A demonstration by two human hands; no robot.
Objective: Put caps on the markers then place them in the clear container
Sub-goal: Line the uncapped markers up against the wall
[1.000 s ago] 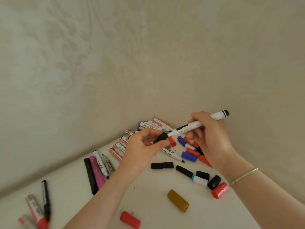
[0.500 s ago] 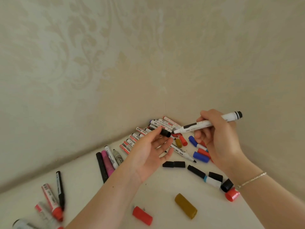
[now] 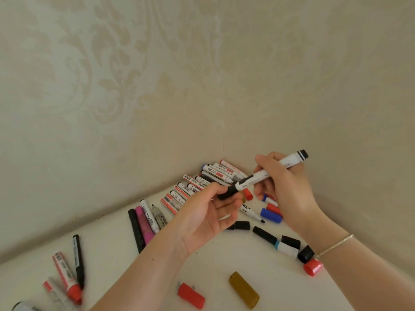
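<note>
My right hand (image 3: 285, 189) grips a white marker (image 3: 269, 172) with a black end, held tilted above the table corner. My left hand (image 3: 208, 216) pinches a black cap (image 3: 226, 194) that sits at the marker's lower tip. Several uncapped white markers (image 3: 208, 178) lie in a row in the corner behind my hands. Loose caps lie on the white table: a red one (image 3: 190, 296), an ochre one (image 3: 243, 292), a blue one (image 3: 270, 215), black ones (image 3: 241, 225) and a red one (image 3: 313, 267) at the right. The clear container is out of view.
A black marker (image 3: 135, 230), a pink one (image 3: 143, 225) and two pale ones lie left of my left arm. More markers, red-capped (image 3: 66, 277) and black (image 3: 78, 261), lie at the lower left. Patterned walls close the table (image 3: 112, 254) at the back and right.
My left hand opened half a second ago with the black cap on its fingertips; now it pinches the cap against the marker's tip. The view shifted slightly, and the right hand keeps its hold.
</note>
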